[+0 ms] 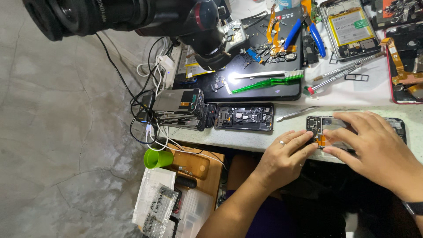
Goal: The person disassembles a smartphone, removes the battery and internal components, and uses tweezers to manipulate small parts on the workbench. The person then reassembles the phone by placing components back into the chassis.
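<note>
An opened phone [327, 125] with its back removed lies near the front edge of the pale workbench [246, 137], circuit board showing. My left hand [282, 158], a ring on one finger, reaches from below and its fingertips press the phone's left end. My right hand [374, 143] lies over the phone's middle and right part, fingers spread on it, hiding most of it. A dark watch band [414, 207] sits on that wrist.
Another opened phone frame [243, 117] and a stack of phones [178, 108] lie to the left. A black mat [264, 66] carries a green toothbrush [269, 81], small parts and blue-handled pliers [304, 28]. Tweezers [297, 113], a microscope [132, 15], cables, a green cup [157, 158].
</note>
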